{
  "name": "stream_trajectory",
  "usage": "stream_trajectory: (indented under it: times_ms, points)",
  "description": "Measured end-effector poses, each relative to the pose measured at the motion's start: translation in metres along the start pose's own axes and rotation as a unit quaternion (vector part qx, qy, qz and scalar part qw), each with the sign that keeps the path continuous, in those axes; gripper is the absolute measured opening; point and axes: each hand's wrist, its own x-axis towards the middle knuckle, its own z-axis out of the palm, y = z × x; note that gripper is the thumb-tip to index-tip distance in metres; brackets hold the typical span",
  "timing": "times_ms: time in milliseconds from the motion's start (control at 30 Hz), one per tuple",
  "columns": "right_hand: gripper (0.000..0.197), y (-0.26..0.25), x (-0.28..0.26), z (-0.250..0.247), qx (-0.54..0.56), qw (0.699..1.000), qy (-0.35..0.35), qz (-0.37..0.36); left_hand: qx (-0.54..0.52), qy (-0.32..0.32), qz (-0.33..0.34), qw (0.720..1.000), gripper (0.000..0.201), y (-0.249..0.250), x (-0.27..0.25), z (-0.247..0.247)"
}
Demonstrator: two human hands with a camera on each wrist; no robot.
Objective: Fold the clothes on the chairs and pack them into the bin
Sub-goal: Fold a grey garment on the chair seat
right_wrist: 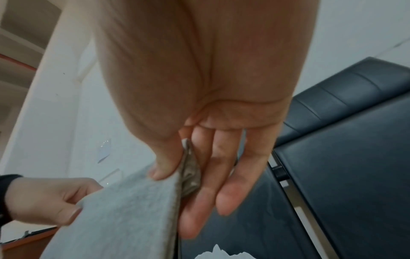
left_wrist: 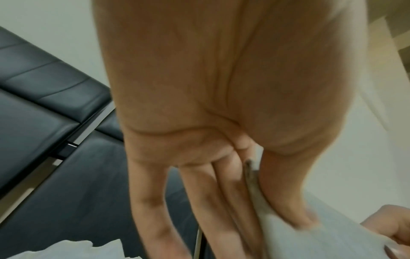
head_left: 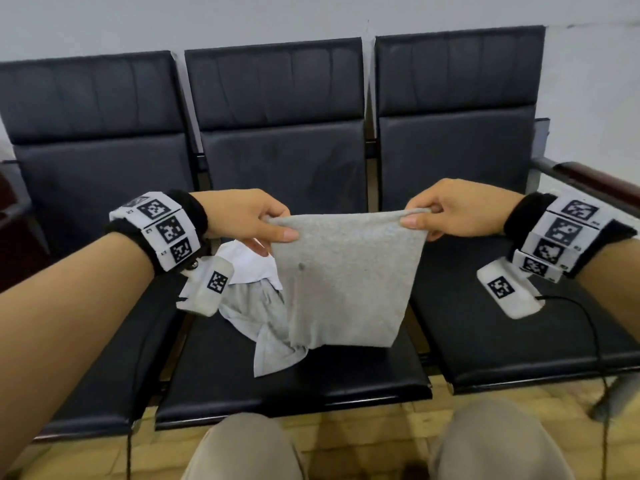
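A folded grey garment hangs in the air above the middle chair seat. My left hand pinches its upper left corner between thumb and fingers, and my right hand pinches the upper right corner. In the left wrist view the grey garment is clamped under my thumb. In the right wrist view the grey garment sits between thumb and fingers. A crumpled pile of white and grey clothes lies on the middle seat behind it. No bin is in view.
Three black padded chairs stand in a row against a pale wall; the left seat and right seat hold nothing. A dark armrest juts out at the far right. My knees are close to the seat fronts.
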Motion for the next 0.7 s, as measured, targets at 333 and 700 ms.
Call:
stream_trajectory:
  times_ms: [333,700]
  points:
    - [0.023,-0.006,0.044,-0.048,-0.073,0.956,0.283,0.008,-0.061,0.315,0.057,0.946,0.03,0.035,0.031,-0.036]
    - [0.017,-0.027,-0.003,-0.049,-0.101,0.969,0.222,-0.034,-0.153,0.219,0.065,0.961,0.029,0.024,-0.006,-0.018]
